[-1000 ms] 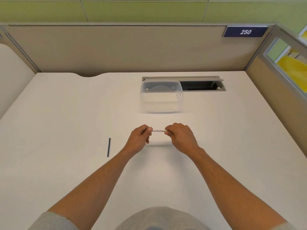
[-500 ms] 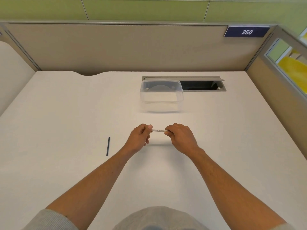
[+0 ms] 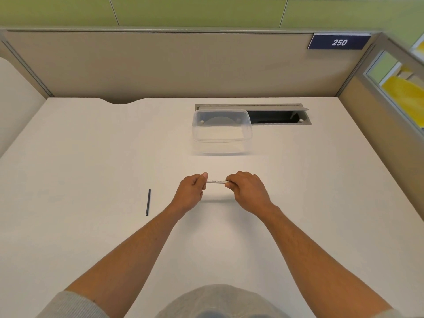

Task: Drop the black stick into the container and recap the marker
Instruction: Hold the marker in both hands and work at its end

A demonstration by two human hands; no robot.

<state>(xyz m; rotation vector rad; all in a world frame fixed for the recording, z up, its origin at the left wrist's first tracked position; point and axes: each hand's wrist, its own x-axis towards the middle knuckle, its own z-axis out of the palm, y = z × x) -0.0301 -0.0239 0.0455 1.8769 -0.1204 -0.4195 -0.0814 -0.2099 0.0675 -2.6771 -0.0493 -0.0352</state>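
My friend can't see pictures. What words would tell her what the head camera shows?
Two hands hold a thin white marker level above a white desk, the left hand at one end and the right hand at the other. A black stick lies on the desk to the left, and a clear plastic container sits farther back.

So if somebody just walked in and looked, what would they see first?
Probably the two hands in the middle of the white desk: the left hand and the right hand each pinch one end of a thin white marker. Past them, a clear plastic container sits open and empty. A small black stick lies by itself, left of the hands.
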